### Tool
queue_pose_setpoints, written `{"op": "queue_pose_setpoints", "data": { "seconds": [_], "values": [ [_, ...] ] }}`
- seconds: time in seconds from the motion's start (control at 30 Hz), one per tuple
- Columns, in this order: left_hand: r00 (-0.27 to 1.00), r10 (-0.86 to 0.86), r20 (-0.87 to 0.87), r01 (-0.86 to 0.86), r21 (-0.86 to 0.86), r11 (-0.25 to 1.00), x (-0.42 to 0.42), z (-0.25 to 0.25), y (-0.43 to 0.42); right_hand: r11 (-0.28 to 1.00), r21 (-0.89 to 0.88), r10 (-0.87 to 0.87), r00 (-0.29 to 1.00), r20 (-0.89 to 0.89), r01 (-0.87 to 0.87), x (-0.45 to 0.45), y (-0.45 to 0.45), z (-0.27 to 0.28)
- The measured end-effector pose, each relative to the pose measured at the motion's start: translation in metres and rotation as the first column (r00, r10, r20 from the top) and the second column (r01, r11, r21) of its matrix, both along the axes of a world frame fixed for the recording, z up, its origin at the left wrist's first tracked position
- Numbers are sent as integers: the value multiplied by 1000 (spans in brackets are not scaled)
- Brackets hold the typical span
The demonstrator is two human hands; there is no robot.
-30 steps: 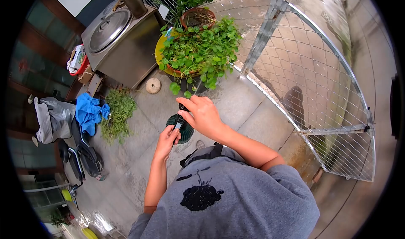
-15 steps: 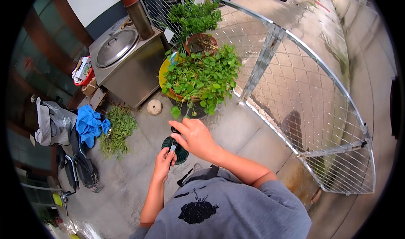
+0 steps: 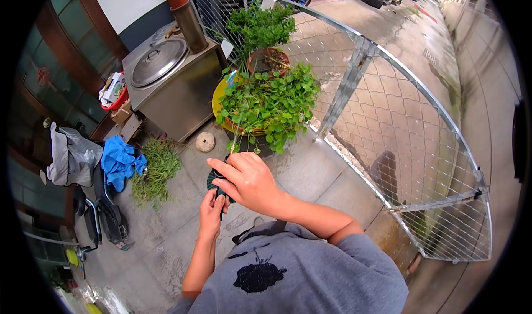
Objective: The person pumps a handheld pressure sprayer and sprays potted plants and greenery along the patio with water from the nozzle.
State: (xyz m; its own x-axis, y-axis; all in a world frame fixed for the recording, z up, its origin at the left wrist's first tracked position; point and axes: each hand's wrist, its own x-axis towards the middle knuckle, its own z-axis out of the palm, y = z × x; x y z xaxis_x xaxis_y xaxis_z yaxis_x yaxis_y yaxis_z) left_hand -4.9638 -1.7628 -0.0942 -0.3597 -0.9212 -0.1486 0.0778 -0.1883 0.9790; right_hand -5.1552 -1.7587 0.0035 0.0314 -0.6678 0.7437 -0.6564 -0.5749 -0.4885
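Observation:
My left hand (image 3: 210, 213) is closed around the dark handle of a hose spray nozzle (image 3: 220, 192). Over the nozzle's top, my right hand (image 3: 249, 182) is bent, its thumb and forefinger at the nozzle head; the palm hides most of the head. Behind the hands a ribbed dark green hose coil (image 3: 211, 179) partly shows. Thin pale streaks, looking like water, run from the nozzle toward a leafy green plant (image 3: 271, 106) in a yellow tub (image 3: 219, 99). A bushier plant (image 3: 259, 24) in a terracotta pot (image 3: 256, 63) stands just beyond.
At the right a wire mesh gate (image 3: 346, 87) stretches across. On the left are a steel stove (image 3: 183, 100) with a lidded pot, a round stone (image 3: 205, 141), a heap of cut greens (image 3: 158, 170), a blue cloth (image 3: 119, 161) and a scooter (image 3: 111, 220).
Both hands and the nozzle have shifted slightly left, with the right hand covering more of the nozzle and hose coil. Pale streaks toward the plant are now more visible.

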Motion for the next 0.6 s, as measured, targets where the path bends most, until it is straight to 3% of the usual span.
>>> {"op": "queue_pose_setpoints", "data": {
  "seconds": [0.27, 0.53, 0.6],
  "values": [
    [999, 24, -23, -24, -28, 999, -8, 5, 7, 999, -48, -22, 1000, -20, 21, -3, 7, 3],
    [995, -39, 88, 36, 35, 999, -11, -7, 10, 991, -95, -97, 995, 5, 97, -8, -17, -4],
    [995, -46, 91, 41, 60, 997, -10, -14, 10, 999, 38, 23, 1000, 16, -23, -2, -31, -31]
  ]
}}
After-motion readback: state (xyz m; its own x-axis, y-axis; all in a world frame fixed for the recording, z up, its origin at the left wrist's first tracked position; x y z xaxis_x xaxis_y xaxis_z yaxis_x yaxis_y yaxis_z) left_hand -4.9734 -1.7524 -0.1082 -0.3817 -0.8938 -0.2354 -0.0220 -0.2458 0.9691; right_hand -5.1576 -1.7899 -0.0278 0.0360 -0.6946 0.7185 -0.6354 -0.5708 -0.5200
